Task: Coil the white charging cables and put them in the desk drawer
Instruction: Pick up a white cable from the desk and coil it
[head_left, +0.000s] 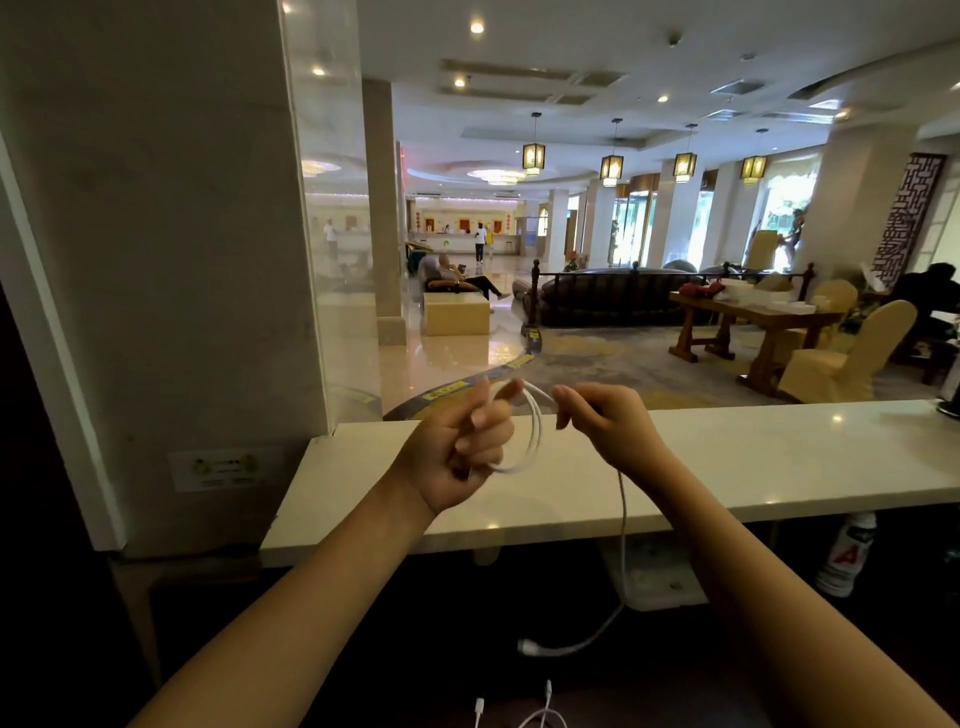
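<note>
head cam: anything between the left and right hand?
Only the white cable: a short span runs from the left hand, which holds the coil, to the right hand. Head view shows it.

The counter (727, 457) lies bare to the right of the hands, open room for a hand along its top, up to a dark object (948, 405) at the far right edge. On the left a pillar (156, 260) closes off the counter's end. Under the counter, a hanging cable (622, 545), a white fixture (649, 577) and a bottle (844, 556) crowd the dark space
</note>
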